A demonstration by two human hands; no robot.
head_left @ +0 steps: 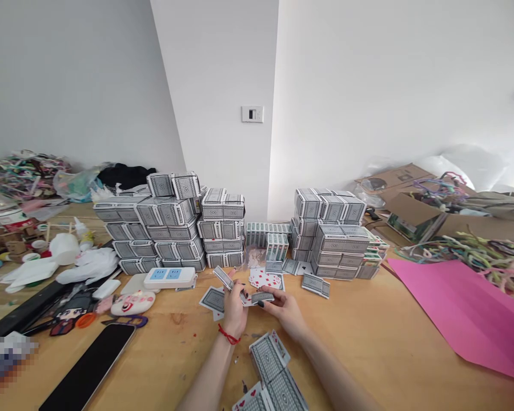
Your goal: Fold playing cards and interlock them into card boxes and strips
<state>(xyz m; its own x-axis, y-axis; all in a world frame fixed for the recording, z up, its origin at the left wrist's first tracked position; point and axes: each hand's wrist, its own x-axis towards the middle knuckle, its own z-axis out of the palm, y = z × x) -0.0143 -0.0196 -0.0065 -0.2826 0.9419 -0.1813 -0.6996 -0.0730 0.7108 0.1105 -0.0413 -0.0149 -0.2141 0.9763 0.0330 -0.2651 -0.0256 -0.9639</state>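
My left hand (235, 302) is closed around a playing card (223, 277) whose patterned grey back shows; I cannot tell whether more cards lie under it. Between the thumb and fingers of my right hand (285, 311) is another playing card (262, 297), back side up, close to the left fingers. Just beyond my hands, several face-up cards (264, 278) with red pips are spread on the table. Left of my left wrist lie loose face-down cards (213, 299). Nearer to me, between my forearms, rests a block of stacked cards (268, 359) with a few face-up cards beside it.
Tall stacks of card packs stand at the left (167, 214) and right (340, 245). A white power strip (169, 278), a plush case (132, 303) and a black phone (89, 365) lie left. Pink paper (462, 314) and a cardboard box (428, 214) occupy the right side.
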